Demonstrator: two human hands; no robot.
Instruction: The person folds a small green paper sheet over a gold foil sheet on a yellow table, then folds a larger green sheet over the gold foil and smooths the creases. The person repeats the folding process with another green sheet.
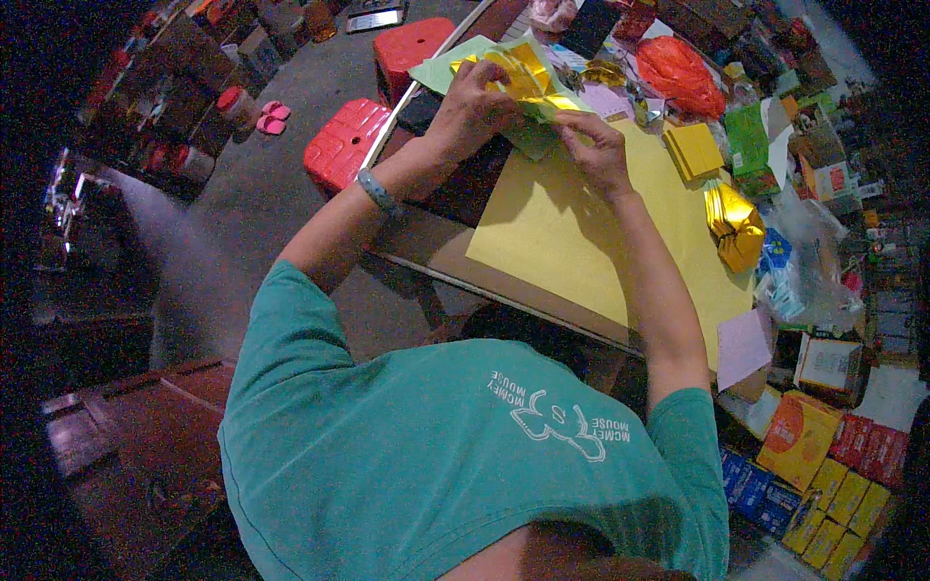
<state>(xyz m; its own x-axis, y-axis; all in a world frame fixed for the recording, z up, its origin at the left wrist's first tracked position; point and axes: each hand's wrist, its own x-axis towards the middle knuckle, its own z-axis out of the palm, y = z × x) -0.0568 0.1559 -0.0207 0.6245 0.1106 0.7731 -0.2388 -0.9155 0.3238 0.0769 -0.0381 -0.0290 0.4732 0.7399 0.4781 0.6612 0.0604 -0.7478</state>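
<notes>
Both my hands hold a creased piece of gold foil paper (530,69) with pale green paper around and under it, raised above the far part of the table. My left hand (476,102) pinches its left side with bent fingers; a bangle (374,189) circles that wrist. The thumb and fingers of my right hand (597,149) grip the lower right edge. Beneath my right forearm, a large yellow sheet (559,232) covers much of the tabletop. Beside it on the right are a stack of yellow paper squares (694,151) and a bundle of folded gold foil (734,225).
Two red plastic stools (347,141) stand left of the table. A red plastic bag (679,76), a green box (755,145) and clear plastic wrapping (814,254) crowd the table's right side. Small yellow boxes (835,508) are stacked at lower right. Pink slippers (273,118) lie on the floor.
</notes>
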